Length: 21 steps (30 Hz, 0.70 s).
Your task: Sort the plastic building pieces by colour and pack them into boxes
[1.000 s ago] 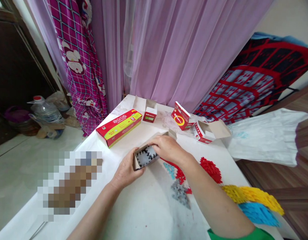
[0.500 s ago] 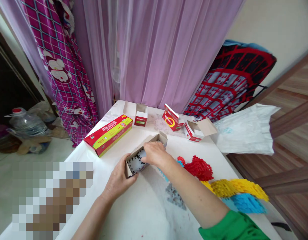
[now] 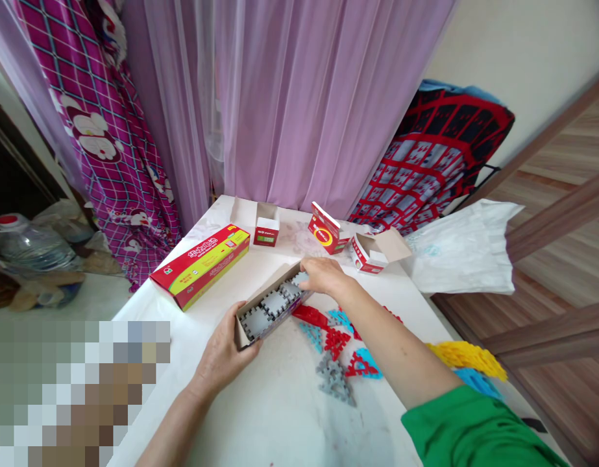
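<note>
A long, narrow open cardboard box lies slanted in front of me. Grey interlocking plastic tiles with toothed edges fill it in a row. My left hand grips the near left end of the box, thumb on the front side and fingers behind. At the far right end, my right hand is closed over the box, its fingertips beside the last grey tile. Just right of the box lie loose red pieces, blue pieces and grey toothed pieces.
A red and yellow carton lies at the left. Small red and white boxes stand along the back, some with raised flaps. Yellow pieces and blue pieces are piled at the right. A white bag hangs off the right edge.
My right hand has moved from the middle of the box to its far right end, uncovering the row of grey tiles. The left hand keeps its hold on the near end.
</note>
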Each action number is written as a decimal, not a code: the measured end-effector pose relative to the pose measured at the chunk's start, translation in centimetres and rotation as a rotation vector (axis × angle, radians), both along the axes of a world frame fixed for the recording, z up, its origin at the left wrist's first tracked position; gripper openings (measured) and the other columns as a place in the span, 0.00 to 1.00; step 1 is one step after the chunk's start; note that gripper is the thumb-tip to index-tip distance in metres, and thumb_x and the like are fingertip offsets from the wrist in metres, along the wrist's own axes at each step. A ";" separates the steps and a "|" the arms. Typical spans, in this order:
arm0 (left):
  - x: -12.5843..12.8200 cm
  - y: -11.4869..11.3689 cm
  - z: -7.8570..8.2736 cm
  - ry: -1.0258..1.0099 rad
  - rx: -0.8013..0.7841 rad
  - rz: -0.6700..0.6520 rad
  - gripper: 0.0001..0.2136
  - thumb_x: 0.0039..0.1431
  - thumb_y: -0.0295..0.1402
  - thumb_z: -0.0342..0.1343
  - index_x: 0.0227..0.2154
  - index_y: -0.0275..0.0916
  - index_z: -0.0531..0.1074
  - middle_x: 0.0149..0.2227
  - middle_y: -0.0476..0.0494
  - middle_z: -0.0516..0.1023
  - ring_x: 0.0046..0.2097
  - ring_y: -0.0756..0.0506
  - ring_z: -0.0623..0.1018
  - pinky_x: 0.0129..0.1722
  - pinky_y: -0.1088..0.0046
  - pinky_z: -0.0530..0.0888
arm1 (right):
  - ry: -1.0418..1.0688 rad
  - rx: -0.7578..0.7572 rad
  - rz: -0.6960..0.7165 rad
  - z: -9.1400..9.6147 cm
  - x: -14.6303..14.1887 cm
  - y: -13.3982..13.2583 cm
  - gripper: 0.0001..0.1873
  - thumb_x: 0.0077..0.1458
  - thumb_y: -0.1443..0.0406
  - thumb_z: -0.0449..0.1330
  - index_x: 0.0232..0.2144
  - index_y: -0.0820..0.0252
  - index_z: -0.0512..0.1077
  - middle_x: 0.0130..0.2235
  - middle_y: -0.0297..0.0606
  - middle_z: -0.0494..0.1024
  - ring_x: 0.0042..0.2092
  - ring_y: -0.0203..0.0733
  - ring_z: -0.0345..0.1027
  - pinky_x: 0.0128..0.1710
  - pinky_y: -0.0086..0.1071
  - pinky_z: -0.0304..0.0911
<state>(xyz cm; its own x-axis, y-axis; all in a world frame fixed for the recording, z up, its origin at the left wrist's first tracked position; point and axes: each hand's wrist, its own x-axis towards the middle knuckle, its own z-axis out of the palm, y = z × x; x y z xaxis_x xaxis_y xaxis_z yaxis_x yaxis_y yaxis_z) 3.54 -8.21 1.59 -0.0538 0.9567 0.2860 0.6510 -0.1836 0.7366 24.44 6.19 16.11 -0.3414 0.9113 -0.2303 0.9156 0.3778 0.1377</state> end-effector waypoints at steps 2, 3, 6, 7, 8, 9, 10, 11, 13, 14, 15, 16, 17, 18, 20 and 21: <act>0.0 0.0 0.1 -0.001 0.005 0.002 0.33 0.50 0.37 0.59 0.59 0.42 0.55 0.57 0.37 0.70 0.56 0.38 0.73 0.55 0.58 0.72 | -0.006 0.005 0.006 -0.4 -0.2 -0.1 0.24 0.50 0.57 0.63 0.49 0.59 0.72 0.50 0.45 0.77 0.52 0.50 0.70 0.46 0.35 0.62; 0.0 0.0 0.1 -0.001 0.009 0.005 0.33 0.50 0.37 0.59 0.59 0.41 0.55 0.57 0.37 0.70 0.56 0.38 0.73 0.55 0.58 0.72 | -0.001 0.014 0.006 -0.5 -0.3 -0.1 0.24 0.50 0.57 0.63 0.49 0.59 0.72 0.50 0.45 0.77 0.51 0.49 0.70 0.46 0.34 0.62; 0.0 0.1 0.1 0.003 0.010 0.009 0.33 0.50 0.38 0.59 0.59 0.41 0.55 0.57 0.37 0.70 0.56 0.37 0.73 0.55 0.58 0.72 | 0.014 0.045 -0.002 -1.0 -0.2 0.0 0.24 0.51 0.56 0.63 0.49 0.58 0.72 0.50 0.45 0.77 0.51 0.48 0.70 0.45 0.34 0.63; 0.0 0.1 0.1 0.006 0.007 0.009 0.33 0.50 0.38 0.59 0.59 0.41 0.55 0.57 0.37 0.70 0.56 0.38 0.73 0.55 0.58 0.71 | 0.014 0.049 -0.008 -1.1 -0.1 0.0 0.23 0.51 0.55 0.63 0.49 0.58 0.72 0.50 0.45 0.77 0.51 0.48 0.70 0.45 0.34 0.63; 0.0 0.1 0.0 0.008 0.004 0.008 0.33 0.50 0.38 0.58 0.59 0.41 0.54 0.57 0.37 0.70 0.56 0.38 0.73 0.55 0.58 0.71 | 0.013 0.051 -0.011 -1.2 -0.1 0.0 0.23 0.51 0.55 0.63 0.48 0.58 0.73 0.50 0.44 0.77 0.50 0.48 0.70 0.46 0.34 0.63; 0.0 0.0 0.0 0.010 0.002 0.007 0.33 0.50 0.38 0.58 0.59 0.41 0.54 0.57 0.37 0.70 0.56 0.38 0.73 0.55 0.58 0.71 | 0.012 0.052 -0.010 -1.3 0.0 0.0 0.22 0.52 0.55 0.63 0.47 0.58 0.74 0.49 0.44 0.77 0.50 0.48 0.70 0.45 0.34 0.63; 0.0 0.0 0.0 0.011 0.001 0.007 0.33 0.51 0.38 0.58 0.59 0.41 0.54 0.57 0.37 0.70 0.56 0.38 0.73 0.55 0.58 0.71 | 0.013 0.055 -0.007 -1.3 0.0 0.0 0.20 0.53 0.55 0.62 0.46 0.57 0.74 0.49 0.44 0.77 0.50 0.48 0.70 0.45 0.34 0.63; 0.0 0.0 0.0 0.011 0.001 0.008 0.33 0.51 0.38 0.58 0.59 0.41 0.54 0.56 0.37 0.70 0.56 0.38 0.73 0.55 0.58 0.71 | 0.018 0.063 -0.001 -1.2 0.1 -0.1 0.17 0.54 0.56 0.61 0.44 0.57 0.75 0.49 0.45 0.76 0.49 0.48 0.70 0.44 0.34 0.63; 0.0 0.0 -0.1 0.010 0.003 0.011 0.33 0.50 0.38 0.59 0.59 0.41 0.54 0.56 0.37 0.71 0.56 0.38 0.74 0.54 0.58 0.72 | 0.055 0.091 0.009 -1.0 0.4 -0.3 0.13 0.57 0.60 0.57 0.41 0.56 0.77 0.49 0.44 0.76 0.48 0.46 0.71 0.42 0.34 0.63; 0.0 0.0 -0.1 0.010 0.006 0.011 0.33 0.50 0.38 0.59 0.59 0.41 0.54 0.56 0.37 0.71 0.56 0.38 0.74 0.54 0.58 0.71 | 0.092 0.112 0.013 -0.9 0.6 -0.4 0.12 0.58 0.62 0.55 0.39 0.55 0.77 0.48 0.43 0.77 0.47 0.46 0.72 0.41 0.33 0.63; 0.0 0.0 -0.1 0.013 0.010 0.010 0.33 0.50 0.39 0.59 0.59 0.41 0.54 0.56 0.37 0.71 0.56 0.38 0.73 0.55 0.58 0.71 | 0.140 0.136 0.013 -0.7 0.9 -0.6 0.12 0.58 0.63 0.54 0.38 0.54 0.78 0.46 0.41 0.78 0.46 0.45 0.72 0.41 0.33 0.62; -0.1 0.1 -0.1 0.017 0.019 0.011 0.33 0.50 0.39 0.59 0.59 0.41 0.55 0.56 0.37 0.71 0.56 0.37 0.73 0.55 0.57 0.71 | 0.194 0.163 0.004 -0.6 1.3 -0.7 0.13 0.58 0.64 0.53 0.37 0.53 0.78 0.45 0.39 0.79 0.45 0.44 0.72 0.40 0.32 0.62; -0.2 0.1 0.0 0.023 0.029 0.010 0.33 0.50 0.39 0.59 0.59 0.41 0.55 0.56 0.36 0.70 0.57 0.37 0.73 0.55 0.57 0.70 | 0.251 0.192 -0.016 -0.5 1.7 -0.9 0.13 0.58 0.63 0.53 0.37 0.53 0.78 0.43 0.37 0.80 0.44 0.43 0.72 0.40 0.32 0.62; -0.3 0.2 0.1 0.029 0.039 0.008 0.33 0.50 0.39 0.59 0.58 0.41 0.56 0.56 0.36 0.71 0.57 0.37 0.72 0.56 0.56 0.70 | 0.306 0.219 -0.045 -0.5 2.3 -1.1 0.13 0.58 0.63 0.53 0.37 0.52 0.78 0.42 0.36 0.80 0.44 0.43 0.72 0.40 0.32 0.62; -0.8 0.4 0.3 0.039 0.050 0.001 0.32 0.50 0.40 0.59 0.58 0.41 0.57 0.56 0.37 0.71 0.56 0.36 0.73 0.56 0.56 0.70 | 0.397 0.263 -0.116 -0.6 3.8 -1.5 0.13 0.58 0.62 0.53 0.38 0.52 0.77 0.41 0.34 0.81 0.42 0.42 0.72 0.40 0.31 0.62; -1.1 0.5 0.5 0.040 0.050 0.000 0.32 0.49 0.40 0.59 0.57 0.42 0.57 0.55 0.37 0.72 0.56 0.36 0.73 0.55 0.56 0.70 | 0.430 0.276 -0.150 -0.8 4.7 -1.8 0.13 0.58 0.62 0.53 0.39 0.52 0.77 0.41 0.34 0.81 0.41 0.42 0.73 0.40 0.31 0.62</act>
<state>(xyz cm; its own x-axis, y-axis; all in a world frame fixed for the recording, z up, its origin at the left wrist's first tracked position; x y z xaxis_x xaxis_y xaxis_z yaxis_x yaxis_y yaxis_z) 2.47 -7.74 2.06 -0.0411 0.9413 0.3349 0.6796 -0.2194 0.7000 29.14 4.42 15.35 -0.2135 0.9643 0.1567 0.9524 0.2411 -0.1866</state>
